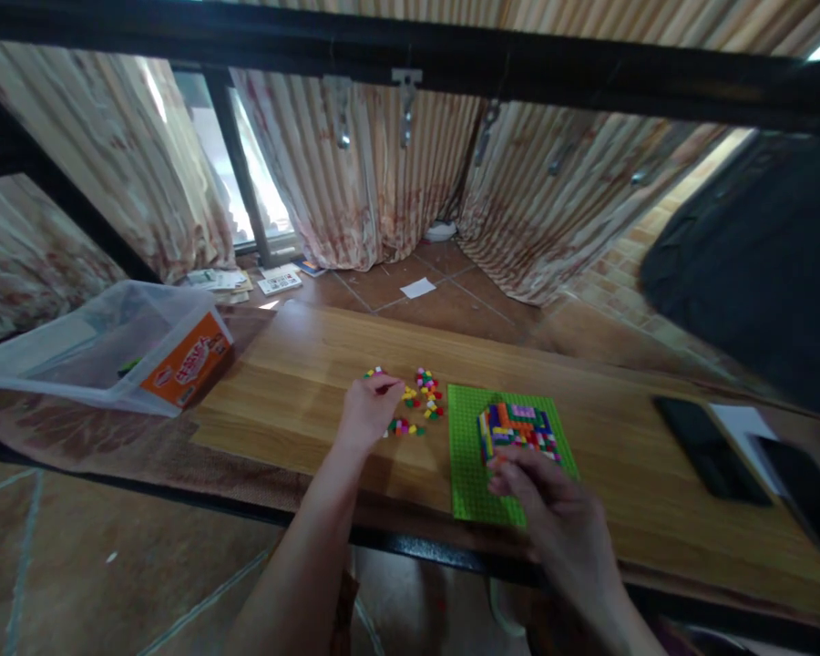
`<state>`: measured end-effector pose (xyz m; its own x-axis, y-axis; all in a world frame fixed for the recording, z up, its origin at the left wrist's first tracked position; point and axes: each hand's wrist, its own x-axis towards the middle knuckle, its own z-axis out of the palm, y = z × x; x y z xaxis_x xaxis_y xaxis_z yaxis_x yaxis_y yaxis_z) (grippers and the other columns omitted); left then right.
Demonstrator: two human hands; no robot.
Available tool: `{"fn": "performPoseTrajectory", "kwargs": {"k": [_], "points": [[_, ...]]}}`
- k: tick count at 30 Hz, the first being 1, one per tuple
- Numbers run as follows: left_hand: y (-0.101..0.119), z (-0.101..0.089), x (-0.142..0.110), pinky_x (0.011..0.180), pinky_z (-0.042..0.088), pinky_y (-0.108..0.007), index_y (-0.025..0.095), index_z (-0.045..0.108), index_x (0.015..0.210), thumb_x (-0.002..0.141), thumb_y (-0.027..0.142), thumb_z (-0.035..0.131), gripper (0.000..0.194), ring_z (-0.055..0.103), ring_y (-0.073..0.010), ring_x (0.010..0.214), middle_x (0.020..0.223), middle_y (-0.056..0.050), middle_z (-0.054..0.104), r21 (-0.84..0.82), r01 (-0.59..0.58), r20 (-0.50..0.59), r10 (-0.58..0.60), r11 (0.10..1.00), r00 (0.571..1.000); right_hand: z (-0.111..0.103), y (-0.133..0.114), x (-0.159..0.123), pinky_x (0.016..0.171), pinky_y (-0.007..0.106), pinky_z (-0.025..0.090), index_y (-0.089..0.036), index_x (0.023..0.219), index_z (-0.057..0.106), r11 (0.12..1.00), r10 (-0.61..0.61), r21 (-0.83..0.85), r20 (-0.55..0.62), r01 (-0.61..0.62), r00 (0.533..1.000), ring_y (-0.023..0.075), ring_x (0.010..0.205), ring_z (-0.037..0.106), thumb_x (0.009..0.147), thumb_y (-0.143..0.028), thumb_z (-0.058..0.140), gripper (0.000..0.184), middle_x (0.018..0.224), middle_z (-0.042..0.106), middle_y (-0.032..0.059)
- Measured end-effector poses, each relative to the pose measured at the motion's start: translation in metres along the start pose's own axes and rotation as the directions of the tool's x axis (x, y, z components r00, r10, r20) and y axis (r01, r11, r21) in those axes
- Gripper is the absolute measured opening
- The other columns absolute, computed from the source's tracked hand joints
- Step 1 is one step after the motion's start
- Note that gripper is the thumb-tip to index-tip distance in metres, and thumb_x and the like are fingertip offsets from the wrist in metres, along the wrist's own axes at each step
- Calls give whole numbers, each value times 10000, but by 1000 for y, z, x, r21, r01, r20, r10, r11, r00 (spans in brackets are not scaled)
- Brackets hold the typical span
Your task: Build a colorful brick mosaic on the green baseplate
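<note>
A green studded baseplate lies on the wooden board, bearing a block of many-coloured toy bricks. My right hand is over the plate's near part, its thumb and fingers pinched on what looks like a small orange brick beside the block. To the left, my left hand hovers at the loose small bricks, fingertips pressed together. Whatever those fingertips hold, if anything, is too small to make out. Part of the loose bricks is hidden behind this hand.
A clear plastic bin with an orange label stands at the left end of the wooden board. On the right lie a dark phone-like slab, a white sheet and another dark device. A black bar crosses above.
</note>
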<state>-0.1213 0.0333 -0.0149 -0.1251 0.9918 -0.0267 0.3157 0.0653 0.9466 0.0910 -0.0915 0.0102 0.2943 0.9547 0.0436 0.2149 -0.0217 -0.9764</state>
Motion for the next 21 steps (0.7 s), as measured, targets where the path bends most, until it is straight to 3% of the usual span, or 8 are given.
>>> {"fn": "performPoseTrajectory", "kwargs": {"k": [5, 9, 14, 17, 21], "points": [[12, 21, -7, 699, 451, -259, 194, 804, 760, 758, 302, 697, 152, 625, -158, 706, 738, -23, 749, -144, 7, 71, 3, 990, 997, -42, 0, 33, 644, 333, 626, -227, 871, 749, 996, -40, 70, -194, 54, 980, 204, 689, 739, 747, -508, 803, 312, 794, 781, 51], [25, 43, -24, 644, 413, -241, 182, 803, 769, 775, 376, 693, 223, 581, -141, 687, 722, -15, 719, -237, 65, 167, -25, 969, 986, -65, 11, 56, 702, 333, 599, -217, 889, 743, 998, -57, 2, -235, 59, 970, 203, 773, 725, 765, -489, 788, 302, 860, 774, 57], [36, 67, -39, 674, 414, -246, 179, 805, 793, 768, 369, 706, 215, 573, -137, 703, 741, -21, 721, -278, 106, 240, -37, 955, 970, -64, 32, 64, 791, 357, 575, -228, 863, 756, 994, -101, 11, -184, 105, 978, 223, 929, 694, 781, -474, 780, 261, 993, 744, 68], [36, 79, -40, 683, 418, -249, 179, 799, 778, 763, 356, 706, 201, 590, -145, 724, 760, -28, 729, -302, 131, 230, -61, 944, 971, -56, 42, 64, 863, 374, 559, -247, 830, 772, 989, -142, 30, -143, 147, 979, 239, 1059, 660, 777, -450, 788, 210, 1093, 705, 70], [35, 87, -39, 667, 416, -250, 183, 789, 761, 750, 353, 712, 187, 599, -154, 731, 761, -29, 729, -309, 154, 212, -90, 939, 973, -48, 49, 67, 937, 419, 530, -265, 816, 793, 990, -127, 50, -104, 133, 986, 248, 1087, 645, 762, -405, 797, 151, 1124, 684, 69]]}}
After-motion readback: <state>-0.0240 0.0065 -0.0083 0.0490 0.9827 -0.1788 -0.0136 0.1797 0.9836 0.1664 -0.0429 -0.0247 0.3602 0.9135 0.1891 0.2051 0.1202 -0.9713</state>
